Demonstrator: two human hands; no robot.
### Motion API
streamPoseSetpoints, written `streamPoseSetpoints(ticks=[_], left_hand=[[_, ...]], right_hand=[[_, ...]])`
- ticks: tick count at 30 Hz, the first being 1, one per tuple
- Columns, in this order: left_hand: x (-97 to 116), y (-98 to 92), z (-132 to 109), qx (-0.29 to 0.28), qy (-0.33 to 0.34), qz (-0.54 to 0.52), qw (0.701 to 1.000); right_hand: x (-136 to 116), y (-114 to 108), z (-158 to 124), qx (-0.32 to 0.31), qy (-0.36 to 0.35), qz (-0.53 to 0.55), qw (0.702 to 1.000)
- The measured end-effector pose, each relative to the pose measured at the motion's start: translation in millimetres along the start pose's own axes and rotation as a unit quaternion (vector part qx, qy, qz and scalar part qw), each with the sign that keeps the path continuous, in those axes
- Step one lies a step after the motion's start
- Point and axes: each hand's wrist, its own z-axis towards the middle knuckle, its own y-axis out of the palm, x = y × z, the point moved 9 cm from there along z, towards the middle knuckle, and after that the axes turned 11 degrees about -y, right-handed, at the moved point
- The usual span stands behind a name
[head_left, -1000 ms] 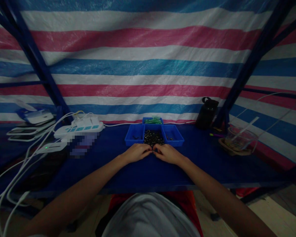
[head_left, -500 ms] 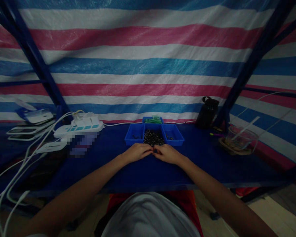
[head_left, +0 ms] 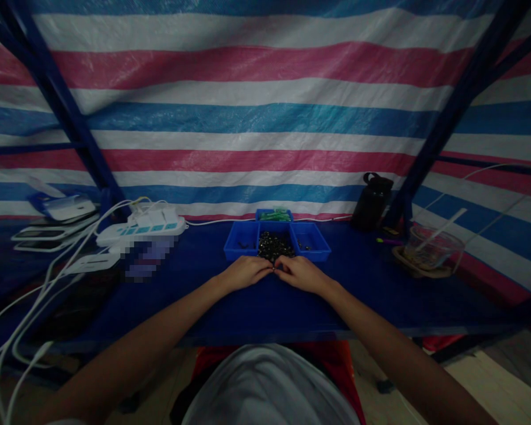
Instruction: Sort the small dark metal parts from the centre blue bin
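My left hand (head_left: 245,272) and my right hand (head_left: 303,274) meet fingertip to fingertip at the front of the blue bins. Between the pinched fingers a tiny shiny piece (head_left: 274,269) shows; its kind is too small to make out. Just beyond the fingers lies a heap of small dark, glinting metal parts (head_left: 275,243) in the middle bin. The left blue bin (head_left: 240,256) and the right blue bin (head_left: 317,256) each hold a few small pieces. Behind them, another blue bin (head_left: 259,213) contains green items (head_left: 276,216).
On the left of the blue table (head_left: 265,310) are a white power strip (head_left: 168,229), trailing white cables and stacked phone-like devices (head_left: 48,233). To the right stand a black bottle (head_left: 371,202) and a clear plastic bowl (head_left: 438,245). Striped sheeting (head_left: 265,91) hangs behind.
The right fingers have shifted slightly, and the fingertips are now a little further apart, with the tiny shiny piece showing between them. The arms and bins stay in place.
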Motion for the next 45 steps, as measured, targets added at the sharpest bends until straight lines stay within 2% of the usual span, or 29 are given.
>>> streamPoseSetpoints(ticks=[26,33,45], left_hand=[[2,0.5,0,-0.003,-0.006,0.021,1.0],[1,-2.4,0,-0.002,-0.016,0.02,1.0],[-2,0.1,0,-0.008,-0.016,0.025,1.0]], right_hand=[[4,3,0,-0.007,0.015,-0.037,0.999],[-8,-9,-1,0.048,-0.034,0.023,0.998],[-16,-1,-1,0.012,-0.087,0.061,0.994]])
